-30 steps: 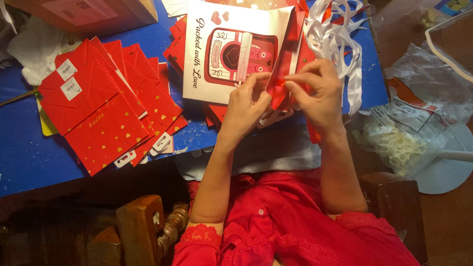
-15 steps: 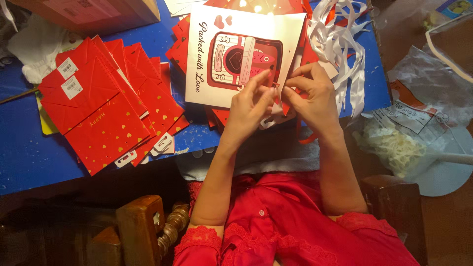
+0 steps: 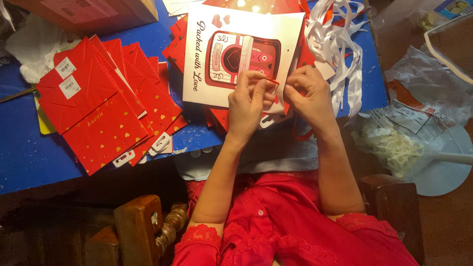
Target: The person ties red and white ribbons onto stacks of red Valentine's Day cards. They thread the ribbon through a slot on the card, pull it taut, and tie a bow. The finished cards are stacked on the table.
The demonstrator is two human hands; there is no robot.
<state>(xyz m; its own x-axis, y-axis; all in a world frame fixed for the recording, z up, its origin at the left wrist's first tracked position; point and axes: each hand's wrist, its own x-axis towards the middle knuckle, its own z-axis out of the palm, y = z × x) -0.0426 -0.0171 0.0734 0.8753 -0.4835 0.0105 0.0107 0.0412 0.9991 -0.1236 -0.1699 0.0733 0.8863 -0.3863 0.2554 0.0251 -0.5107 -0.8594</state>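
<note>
Surface: blue table top (image 3: 24,157), cluttered; dim wooden chair parts at 7 o'clock.
Far left: pile of flat red gift bags (image 3: 98,113) with gold hearts and white price stickers, fanned out at 9 o'clock of the hands, well apart from them.
Centre: white printed gift bag (image 3: 207,59) lying flat at 12 o'clock, red bags beneath it, lower edge tucked under both hands.
Left hand (image 3: 249,106): fingers curled narrow, thumb and forefinger pinched on thin red cord (image 3: 272,81) at the white bag's lower right.
Red cord: sits between the two hands, touching both, at 1 o'clock of the left hand and 10 o'clock of the right.
Handling: likely light, limp, somewhat slippery; best taken near its end with fingertips. Bag itself thin card, prone to creasing, so better held flat by the edge.
Right hand (image 3: 308,96): fingers bunched close, tips meeting the cord; grip on it partly hidden.
Right of hands: tangle of white ribbons (image 3: 335,44) at 1 o'clock, near.
Far right: clear plastic bags (image 3: 419,113) at 3 o'clock.
</note>
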